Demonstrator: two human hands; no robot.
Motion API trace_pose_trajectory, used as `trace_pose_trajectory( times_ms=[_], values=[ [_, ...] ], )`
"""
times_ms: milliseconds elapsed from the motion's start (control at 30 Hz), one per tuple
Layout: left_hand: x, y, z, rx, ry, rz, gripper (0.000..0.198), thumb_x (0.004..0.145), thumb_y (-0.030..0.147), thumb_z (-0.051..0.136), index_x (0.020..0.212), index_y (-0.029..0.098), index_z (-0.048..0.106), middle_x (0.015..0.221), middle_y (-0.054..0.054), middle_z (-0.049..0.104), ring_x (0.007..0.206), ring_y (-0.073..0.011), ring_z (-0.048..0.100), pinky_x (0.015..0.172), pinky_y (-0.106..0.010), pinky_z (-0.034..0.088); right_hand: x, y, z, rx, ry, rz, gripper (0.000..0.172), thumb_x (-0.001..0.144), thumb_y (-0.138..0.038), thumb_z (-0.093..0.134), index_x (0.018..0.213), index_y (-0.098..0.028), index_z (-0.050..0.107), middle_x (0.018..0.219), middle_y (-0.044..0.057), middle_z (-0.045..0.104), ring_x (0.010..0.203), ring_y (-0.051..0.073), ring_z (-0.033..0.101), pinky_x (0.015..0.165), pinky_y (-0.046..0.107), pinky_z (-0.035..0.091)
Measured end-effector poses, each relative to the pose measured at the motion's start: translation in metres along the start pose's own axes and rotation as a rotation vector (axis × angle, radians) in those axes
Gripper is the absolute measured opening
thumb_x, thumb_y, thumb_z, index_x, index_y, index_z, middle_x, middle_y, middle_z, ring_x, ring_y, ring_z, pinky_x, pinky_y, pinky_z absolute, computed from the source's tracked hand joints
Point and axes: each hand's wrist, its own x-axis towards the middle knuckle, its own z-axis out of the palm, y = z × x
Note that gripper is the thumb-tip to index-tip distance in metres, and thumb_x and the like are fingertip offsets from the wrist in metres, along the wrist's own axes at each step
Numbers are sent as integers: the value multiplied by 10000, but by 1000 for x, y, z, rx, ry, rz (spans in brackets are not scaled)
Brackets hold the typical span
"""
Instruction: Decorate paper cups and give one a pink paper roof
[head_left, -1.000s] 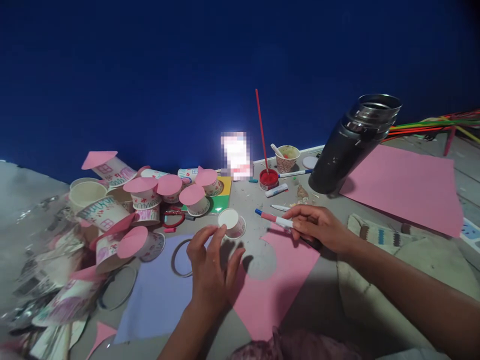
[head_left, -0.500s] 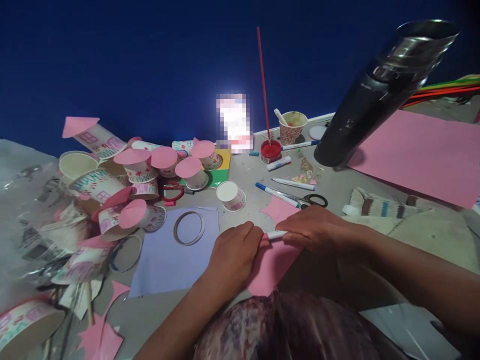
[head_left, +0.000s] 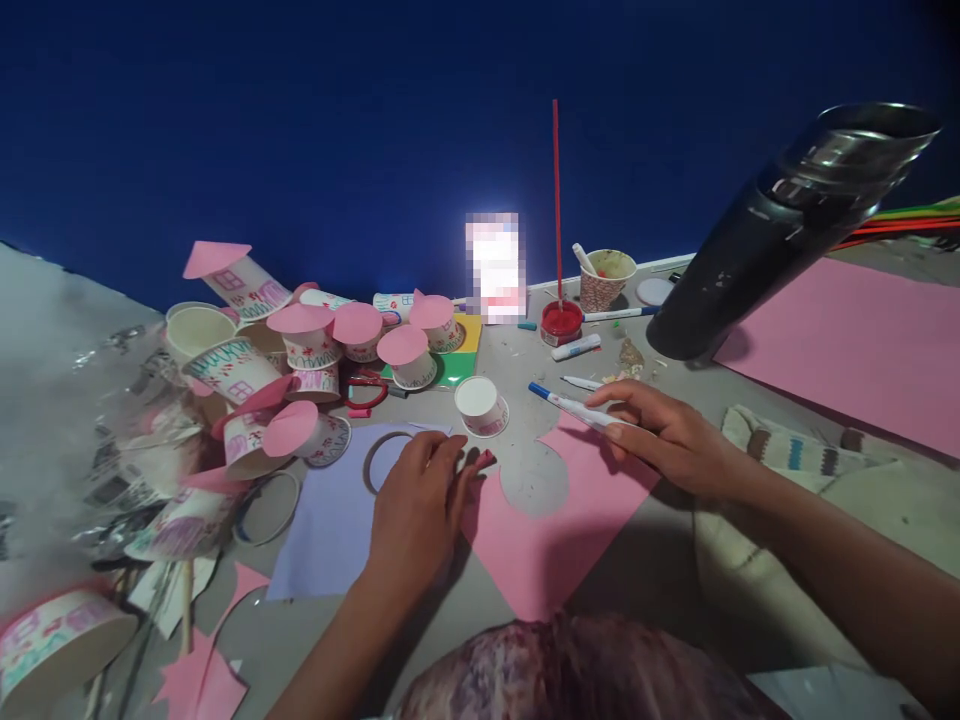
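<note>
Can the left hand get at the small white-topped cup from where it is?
Likely yes: the cup stands just beyond the left hand, and nothing visible blocks the way. The small pink cap which that hand appears to hold might hamper its grasp, though.

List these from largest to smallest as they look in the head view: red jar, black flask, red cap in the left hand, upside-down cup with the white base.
1. Black flask, by far.
2. Upside-down cup.
3. Red jar, somewhat smaller than the cup.
4. Red cap, partly hidden by the left hand.
</note>
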Motion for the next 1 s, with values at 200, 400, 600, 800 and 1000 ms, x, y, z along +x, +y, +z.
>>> trace_pose_trajectory(
  times_ms=[200, 400, 600, 800, 1000],
  values=[
    [17, 7, 20, 47, 165, 151, 630, 933, 199, 663, 1507, 148, 409, 1459, -243, 540, 1387, -389, 522, 1092, -554, 492, 5, 11, 0, 255, 55, 71, 305, 928, -397, 687, 1179, -224, 689, 940, 57, 760, 847, 215, 716, 723, 326, 565],
    [44, -12, 40, 63, 167, 79, 856, 876, 269, 743, 1574, 168, 259, 1542, -275, 439, 1460, -432, 438, 1118, -620, 459, 2, 11, 3, 405, 52, 111, 389, 914, -436, 723, 1244, -232, 722, 941, 77, 775, 784, 211, 710, 638, 309, 580],
    [54, -20, 23, -174, 289, -55, 672, 837, 201, 734, 1449, 178, 456, 1383, -185, 508, 1352, -340, 521, 1121, -551, 491, 7, 25, 4, 540, 291, 151, 380, 885, -553, 749, 1075, -226, 786, 770, 47, 738, 557, 134, 530, 479, 275, 462],
    [37, -7, 1, -492, 218, -101, 767, 772, 133, 680, 1487, 287, 449, 1422, -113, 494, 1366, -287, 508, 1116, -482, 516, 14, -14, -11, 582, 460, 9, 235, 860, -517, 794, 911, -288, 797, 668, 22, 683, 522, 143, 523, 431, 273, 439],
    [29, -13, 6, -855, 180, -150, 737, 772, 184, 678, 1472, 262, 461, 1505, -142, 457, 1431, -309, 507, 1147, -458, 488, 20, -91, -9, 453, 465, -217, 186, 883, -455, 801, 904, -270, 815, 662, 16, 692, 580, 149, 627, 469, 247, 491]
  ],
)
